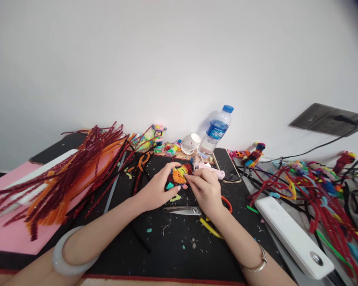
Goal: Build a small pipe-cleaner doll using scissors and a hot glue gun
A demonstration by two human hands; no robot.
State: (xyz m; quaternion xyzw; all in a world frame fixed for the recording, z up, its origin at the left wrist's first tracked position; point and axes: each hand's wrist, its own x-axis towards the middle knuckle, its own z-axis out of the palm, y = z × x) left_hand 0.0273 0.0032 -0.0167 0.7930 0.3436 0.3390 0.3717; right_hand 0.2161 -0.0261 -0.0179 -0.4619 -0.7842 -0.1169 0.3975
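My left hand is wrapped around the left side of a small pipe-cleaner figure, with its thumb below and fingers above. The figure has a yellow face, an orange fuzzy part and dark red around it, with a bit of teal at the bottom. My right hand meets its right side with thumb and forefinger pinched together; what lies between these fingertips is too small to make out. Scissors with orange and yellow handles lie partly under my right hand. Just behind it rests a pale pink glue gun.
Dark red and orange pipe cleaners are heaped at left. A water bottle and a tipped paper cup stand by the wall. At right are a white power bank, more pipe cleaners and a wall socket with cables.
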